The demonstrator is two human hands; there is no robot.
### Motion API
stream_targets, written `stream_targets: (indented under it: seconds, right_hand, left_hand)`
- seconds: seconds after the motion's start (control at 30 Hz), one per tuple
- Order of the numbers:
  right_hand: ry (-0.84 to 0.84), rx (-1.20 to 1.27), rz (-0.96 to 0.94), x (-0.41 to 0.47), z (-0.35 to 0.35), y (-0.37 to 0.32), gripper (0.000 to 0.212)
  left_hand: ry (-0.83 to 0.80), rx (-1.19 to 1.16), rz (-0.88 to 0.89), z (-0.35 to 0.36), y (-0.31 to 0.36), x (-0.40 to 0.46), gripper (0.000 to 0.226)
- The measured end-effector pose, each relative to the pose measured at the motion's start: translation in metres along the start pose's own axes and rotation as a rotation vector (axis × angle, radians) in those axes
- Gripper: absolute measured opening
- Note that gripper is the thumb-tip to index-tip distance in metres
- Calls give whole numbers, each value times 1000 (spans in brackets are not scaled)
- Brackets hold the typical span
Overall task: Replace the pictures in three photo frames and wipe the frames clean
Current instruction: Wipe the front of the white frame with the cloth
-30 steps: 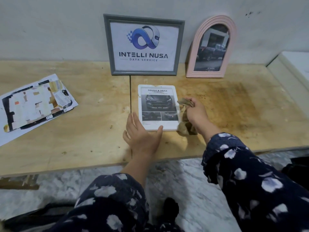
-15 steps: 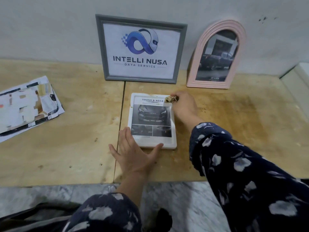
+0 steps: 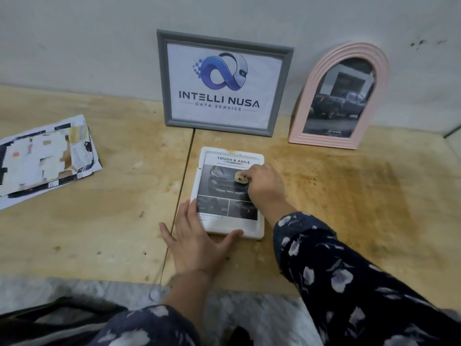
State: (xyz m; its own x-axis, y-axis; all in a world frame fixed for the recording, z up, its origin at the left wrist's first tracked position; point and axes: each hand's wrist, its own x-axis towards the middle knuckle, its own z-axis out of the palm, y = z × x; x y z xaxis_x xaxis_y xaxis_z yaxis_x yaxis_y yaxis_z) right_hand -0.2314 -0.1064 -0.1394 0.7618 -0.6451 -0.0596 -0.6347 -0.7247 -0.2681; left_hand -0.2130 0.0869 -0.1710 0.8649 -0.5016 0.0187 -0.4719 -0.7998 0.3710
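A white photo frame [image 3: 212,156] with a car picture lies flat on the wooden table [image 3: 99,233]. My left hand [image 3: 197,236] lies flat with straight fingers on the frame's near left corner. My right hand [image 3: 265,186] grips a small tan cloth [image 3: 241,178] and presses it on the frame's glass, right of centre. A grey frame [image 3: 162,78] with a logo print leans on the wall behind. A pink arched frame [image 3: 309,96] with a dark truck picture leans on the wall at the right.
A pile of cut-up printed papers [image 3: 42,161] lies on the table at the left. The table's front edge runs just below my left wrist, with marbled floor [image 3: 74,288] beneath. A white ledge [image 3: 455,141] shows at the far right.
My right hand with the cloth has moved from the frame's top right corner down onto the glass over the car picture. My left hand stays on the near corner.
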Motion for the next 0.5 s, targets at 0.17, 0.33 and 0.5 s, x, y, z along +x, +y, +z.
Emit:
stream_targets:
  seconds: [0.17,0.33,0.5]
  right_hand:
    - [223,98,-163,-54,20,1,38]
    - [12,147,-149,-88,11,-2,25]
    - [-348,226,-50,-74,-21,-8,16]
  left_hand:
    - [12,-23,-11,-1,1,-1,119]
    - [28,-46,-14,-2,1,-3,119]
    - [11,-34,-35,-4,1,-4,125]
